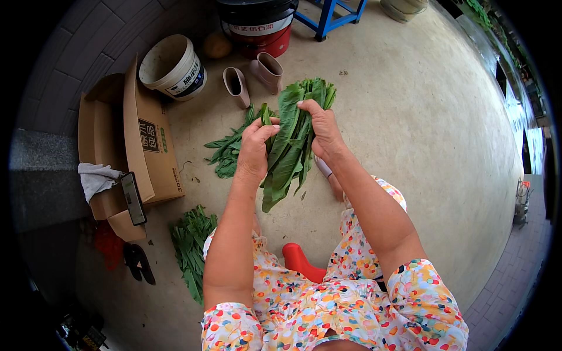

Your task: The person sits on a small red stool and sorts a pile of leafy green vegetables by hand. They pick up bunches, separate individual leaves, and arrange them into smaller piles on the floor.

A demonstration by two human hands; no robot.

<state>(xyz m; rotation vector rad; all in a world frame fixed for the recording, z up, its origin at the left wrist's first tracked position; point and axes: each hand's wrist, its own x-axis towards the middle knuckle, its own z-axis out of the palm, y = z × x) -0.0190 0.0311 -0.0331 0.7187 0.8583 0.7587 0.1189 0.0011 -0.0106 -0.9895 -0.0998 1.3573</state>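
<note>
In front of me, above the floor, my right hand (324, 127) grips a bunch of long green leafy vegetables (287, 151), its leaf tips hanging down and its cut stems pointing up. At the bunch's left side my left hand (258, 147) pinches a green leaf stalk (266, 115) between thumb and fingers. Behind my left hand a loose pile of narrower green leaves (226, 153) lies on the concrete floor. Another pile of leafy greens (193, 250) rests on the floor beside my left leg.
An opened cardboard box (160, 153) stands left, with a grey cloth (97, 180) and a phone (133, 198) on its edge. Beyond are a white bucket (169, 66), rubber boots (268, 72), a red paint bucket (276, 39) and a blue stool (327, 19). Black slippers (139, 263) lie lower left.
</note>
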